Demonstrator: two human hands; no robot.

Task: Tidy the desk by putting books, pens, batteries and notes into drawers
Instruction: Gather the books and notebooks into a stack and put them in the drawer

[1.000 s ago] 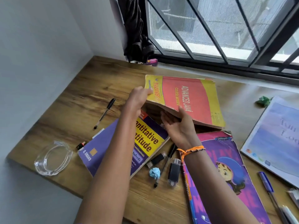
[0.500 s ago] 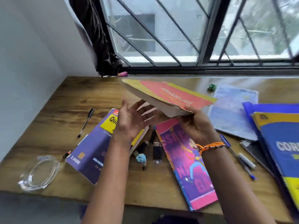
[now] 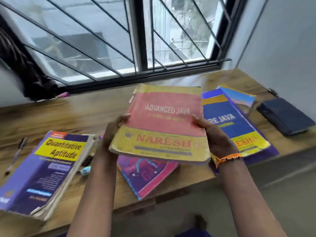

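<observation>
Holding worn red-and-yellow "Advanced Java" paperback book (image 3: 164,124) above wooden tabletop (image 3: 71,113), left hand (image 3: 111,139) and right hand (image 3: 213,135) clamped on side edges. Step: stowing book. Next: find drawer, none visible.

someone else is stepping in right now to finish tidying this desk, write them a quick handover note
Left hand and right hand both grip the Advanced Java book, held up off the desk.
On the desk: Quantitative Aptitude book at left, pen beyond it, pink and purple book under the held one, Core Java book on other books at right, dark notebook far right.
Done: one book lifted. No drawer in view.
Left: stow this book, then the other books, the pen and the small items between the books.
</observation>
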